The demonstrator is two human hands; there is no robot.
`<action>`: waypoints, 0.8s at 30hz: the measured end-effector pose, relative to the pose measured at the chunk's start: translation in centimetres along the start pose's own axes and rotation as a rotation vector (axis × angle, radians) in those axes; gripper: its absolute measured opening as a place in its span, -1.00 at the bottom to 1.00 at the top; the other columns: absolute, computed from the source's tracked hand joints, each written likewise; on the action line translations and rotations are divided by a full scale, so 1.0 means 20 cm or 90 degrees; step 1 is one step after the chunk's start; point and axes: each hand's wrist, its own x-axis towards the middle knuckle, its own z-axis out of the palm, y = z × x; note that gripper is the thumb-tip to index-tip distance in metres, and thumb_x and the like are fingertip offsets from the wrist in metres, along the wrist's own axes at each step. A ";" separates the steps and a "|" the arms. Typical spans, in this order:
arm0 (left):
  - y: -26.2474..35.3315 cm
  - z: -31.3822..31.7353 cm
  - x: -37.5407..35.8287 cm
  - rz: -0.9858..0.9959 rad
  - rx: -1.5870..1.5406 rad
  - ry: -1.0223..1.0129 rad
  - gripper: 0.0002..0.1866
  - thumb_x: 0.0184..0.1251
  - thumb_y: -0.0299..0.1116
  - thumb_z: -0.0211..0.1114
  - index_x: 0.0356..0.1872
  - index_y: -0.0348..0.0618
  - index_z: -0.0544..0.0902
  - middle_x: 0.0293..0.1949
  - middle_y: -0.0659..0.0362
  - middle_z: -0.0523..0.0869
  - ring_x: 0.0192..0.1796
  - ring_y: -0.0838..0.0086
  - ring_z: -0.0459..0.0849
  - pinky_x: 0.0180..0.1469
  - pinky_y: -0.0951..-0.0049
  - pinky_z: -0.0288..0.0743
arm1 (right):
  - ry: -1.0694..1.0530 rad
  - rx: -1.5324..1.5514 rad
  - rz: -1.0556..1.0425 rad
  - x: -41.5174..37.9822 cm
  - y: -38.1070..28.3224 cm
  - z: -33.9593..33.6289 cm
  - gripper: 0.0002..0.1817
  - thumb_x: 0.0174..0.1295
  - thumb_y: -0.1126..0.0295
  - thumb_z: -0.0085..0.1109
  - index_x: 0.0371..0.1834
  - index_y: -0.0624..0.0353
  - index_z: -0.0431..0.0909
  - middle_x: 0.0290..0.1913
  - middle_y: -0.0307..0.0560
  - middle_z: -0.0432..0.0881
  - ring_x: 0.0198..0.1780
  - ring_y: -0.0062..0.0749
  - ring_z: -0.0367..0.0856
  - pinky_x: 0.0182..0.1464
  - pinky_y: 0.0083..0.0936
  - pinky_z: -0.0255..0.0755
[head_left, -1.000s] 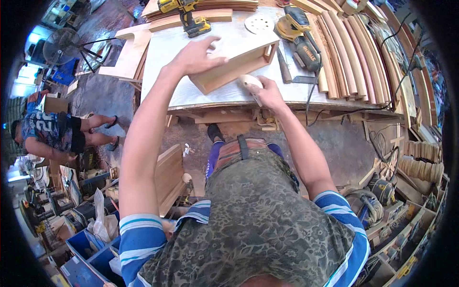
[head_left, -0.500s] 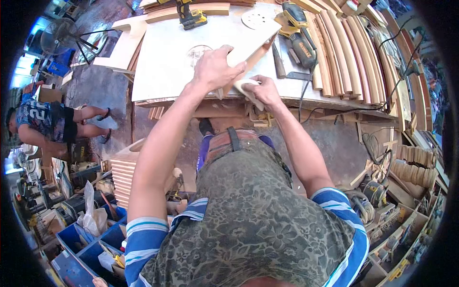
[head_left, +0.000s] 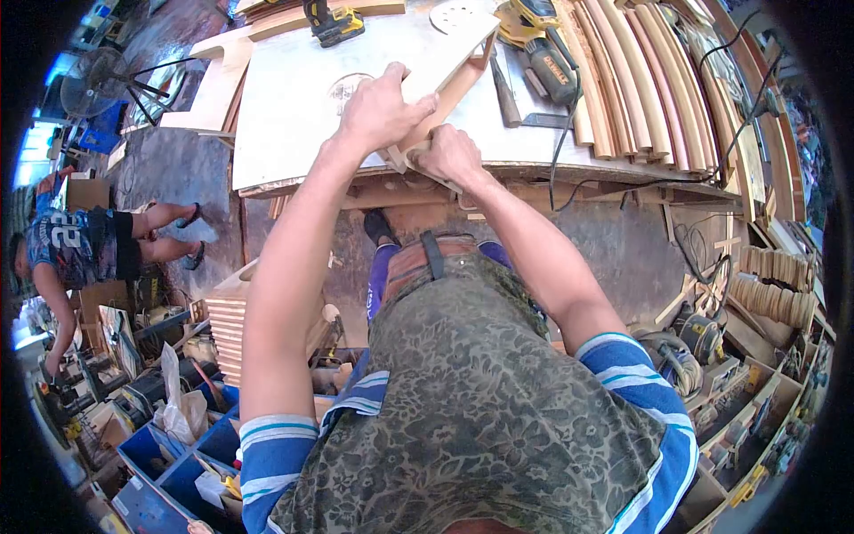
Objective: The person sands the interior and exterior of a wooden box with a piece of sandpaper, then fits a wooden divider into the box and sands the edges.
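Note:
My left hand (head_left: 382, 111) is closed over a long wooden piece (head_left: 463, 87) that lies slanted across the white-topped workbench (head_left: 285, 116), its thumb along the near part. At the end closest to me, my right hand (head_left: 452, 156) is closed with its knuckles up, fingers right at the wood. A pale, flat piece, seen in that hand a moment ago, is now mostly hidden under the fingers. Beside my left hand a round disc (head_left: 345, 89) lies on the bench.
A yellow-black drill (head_left: 335, 25), a corded power tool (head_left: 551, 71), a long-handled tool (head_left: 504, 93) and a metal square (head_left: 547, 120) lie on the bench. Curved wooden strips (head_left: 636, 89) are stacked at right. Another person (head_left: 80, 236) bends at left, near blue bins (head_left: 165, 458).
My right hand has moved left and slightly down, toward the end of the wooden piece, turning knuckles up. My left hand keeps its hold. The person at left has lowered an arm.

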 end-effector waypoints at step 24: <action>0.11 -0.03 0.04 -0.061 0.049 -0.052 -0.26 0.42 0.23 0.28 0.16 -0.40 0.62 -0.14 -0.36 0.80 0.02 -0.20 0.81 0.15 -0.08 0.67 | 0.116 -0.035 -0.071 0.05 -0.03 0.09 -0.52 0.28 0.05 0.35 -0.17 0.37 0.78 -0.21 0.32 0.81 -0.11 0.19 0.84 -0.03 -0.01 0.69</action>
